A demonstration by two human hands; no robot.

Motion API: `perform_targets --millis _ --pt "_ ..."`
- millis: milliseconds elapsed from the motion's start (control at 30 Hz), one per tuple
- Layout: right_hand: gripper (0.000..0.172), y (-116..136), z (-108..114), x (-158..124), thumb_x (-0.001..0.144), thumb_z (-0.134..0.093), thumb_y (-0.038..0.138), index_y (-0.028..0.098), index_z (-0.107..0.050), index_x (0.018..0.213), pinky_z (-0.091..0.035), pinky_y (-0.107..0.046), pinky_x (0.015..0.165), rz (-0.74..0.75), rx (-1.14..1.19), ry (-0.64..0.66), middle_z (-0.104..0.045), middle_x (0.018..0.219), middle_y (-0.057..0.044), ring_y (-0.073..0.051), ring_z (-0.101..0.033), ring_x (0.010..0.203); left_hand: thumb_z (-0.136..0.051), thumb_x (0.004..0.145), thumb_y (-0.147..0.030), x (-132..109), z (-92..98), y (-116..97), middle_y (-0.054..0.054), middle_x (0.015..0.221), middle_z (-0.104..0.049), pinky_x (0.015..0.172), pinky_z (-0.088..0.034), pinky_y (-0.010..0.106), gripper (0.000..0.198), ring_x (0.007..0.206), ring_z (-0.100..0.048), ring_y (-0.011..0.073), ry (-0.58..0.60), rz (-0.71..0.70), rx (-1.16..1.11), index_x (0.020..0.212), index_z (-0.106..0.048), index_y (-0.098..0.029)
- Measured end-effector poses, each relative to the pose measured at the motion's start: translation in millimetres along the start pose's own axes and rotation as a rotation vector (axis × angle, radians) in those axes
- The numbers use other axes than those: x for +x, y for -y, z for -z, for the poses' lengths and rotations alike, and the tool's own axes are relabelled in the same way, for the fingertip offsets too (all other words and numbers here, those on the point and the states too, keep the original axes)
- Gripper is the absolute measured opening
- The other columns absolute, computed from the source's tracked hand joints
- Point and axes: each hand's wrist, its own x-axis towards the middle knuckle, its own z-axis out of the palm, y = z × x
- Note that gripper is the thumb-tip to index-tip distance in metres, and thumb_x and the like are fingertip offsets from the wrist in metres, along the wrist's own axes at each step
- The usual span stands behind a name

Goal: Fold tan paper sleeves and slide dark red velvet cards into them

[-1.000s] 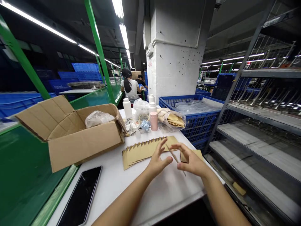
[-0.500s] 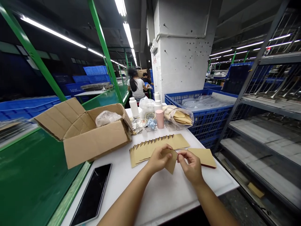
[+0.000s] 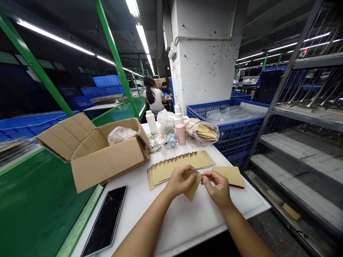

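pinching a small kraft paper piece (image 3: pixel 193 189) between both hands, just above the near part of the white work table (image 3: pixel 187 228). the left hand (image 3: pixel 182 182) is curled narrow around the piece's left side, and the right hand (image 3: pixel 215 189) makes a tight pinch at its upper right corner, so the piece hangs tilted with one point down. the step in hand looks like working this single piece by its edge, and the next move seems to call for a steady two-handed grip on that edge. a black smartphone (image 3: pixel 104 221) lies face up near the table's left edge. just beyond the hands, a fanned row of saw-toothed kraft paper sheets (image 3: pixel 174 171) lies flat, with a separate kraft paper flap (image 3: pixel 229 176) just to the right. an open cardboard box (image 3: pixel 107 157) sits at left, holding a clear plastic bag (image 3: pixel 120 135). farther along stand a white bottle (image 3: pixel 151 121), a pink bottle (image 3: pixel 180 134) and a clear bag of kraft pieces (image 3: pixel 202 131). a blue plastic crate (image 3: pixel 227 132) sits beyond at right, with grey metal shelving (image 3: pixel 302 153) further right. a co-worker (image 3: pixel 154 96) sits far off.
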Motion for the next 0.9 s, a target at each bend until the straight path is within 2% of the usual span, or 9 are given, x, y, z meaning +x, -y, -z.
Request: perform_targets --millis 333,433,500,567,633,700,800,900 --pt "0.007 1 -3 0 0.073 -0.057 0.021 0.019 -0.062 0.069 -0.044 -0.024 0.052 -0.011 -0.112 -0.033 -0.059 0.058 0.001 -0.012 -0.053 0.051 -0.052 0.08 -0.02 -3 3.6 0 0.003 0.08 -0.068 0.063 -0.043 0.025 0.01 0.072 -0.06 0.0174 0.006 -0.058 0.179 0.079 -0.062 -0.02" --pt "0.006 1 -3 1 0.072 -0.057 0.021 0.018 -0.059 0.068 -0.043 -0.023 0.051 -0.044 -0.057 -0.004 -0.058 0.059 0.002 -0.011 -0.052 0.051 -0.052 0.079 -0.018 -3 2.7 1 0.002 0.08 -0.066 0.065 -0.043 0.026 0.009 0.072 -0.06 0.017 0.016 -0.071 0.168 0.083 -0.06 -0.02" --pt "0.007 2 -2 2 0.074 -0.056 0.022 0.018 -0.057 0.068 -0.042 -0.023 0.05 -0.108 0.04 0.031 -0.058 0.059 0.001 -0.011 -0.052 0.051 -0.056 0.077 -0.017 -2 1.5 0 0.004 0.089 -0.064 0.071 -0.044 0.027 0.018 0.081 -0.059 0.0185 -0.054 -0.1 0.147 0.095 -0.056 -0.02" --pt "0.009 2 -1 3 0.075 -0.056 0.025 0.018 -0.056 0.069 -0.041 -0.022 0.048 -0.174 0.148 0.051 -0.058 0.057 0.001 -0.011 -0.051 0.049 -0.061 0.074 -0.019 -1 -0.2 -1 0.009 0.103 -0.058 0.081 -0.043 0.032 0.035 0.096 -0.055 0.0223 -0.19 -0.148 0.165 0.107 -0.05 -0.019" --pt "0.012 2 -1 3 0.076 -0.056 0.027 0.017 -0.056 0.071 -0.04 -0.022 0.047 -0.21 0.232 0.043 -0.058 0.057 0.001 -0.01 -0.05 0.048 -0.064 0.074 -0.022 -1 -2.6 -3 0.011 0.107 -0.054 0.087 -0.041 0.036 0.033 0.103 -0.051 0.025 -0.258 -0.193 0.206 0.104 -0.05 -0.018" --pt "0.012 2 -1 3 0.077 -0.058 0.028 0.017 -0.057 0.071 -0.039 -0.022 0.047 -0.212 0.278 0.022 -0.058 0.058 0.001 -0.01 -0.049 0.049 -0.061 0.079 -0.026 -1 -6.1 -5 0.009 0.098 -0.057 0.083 -0.041 0.035 0.016 0.096 -0.053 0.0232 -0.16 -0.21 0.196 0.091 -0.054 -0.019" --pt "0.012 0 -1 4 0.077 -0.058 0.027 0.017 -0.058 0.07 -0.038 -0.021 0.049 -0.194 0.322 0.001 -0.055 0.059 0.002 -0.009 -0.046 0.05 -0.057 0.082 -0.027 -4 -13.1 -8 0.005 0.088 -0.06 0.074 -0.043 0.03 0.01 0.084 -0.056 0.0189 0.01 -0.171 0.086 0.087 -0.056 -0.019" --pt "0.011 -2 -2 4 0.078 -0.058 0.026 0.017 -0.058 0.072 -0.037 -0.021 0.048 -0.192 0.351 0.008 -0.054 0.061 0.003 -0.008 -0.044 0.05 -0.054 0.083 -0.023 -5 -19.5 -7 0.004 0.085 -0.061 0.067 -0.044 0.027 0.007 0.079 -0.057 0.0165 -0.012 -0.084 -0.036 0.086 -0.056 -0.017"
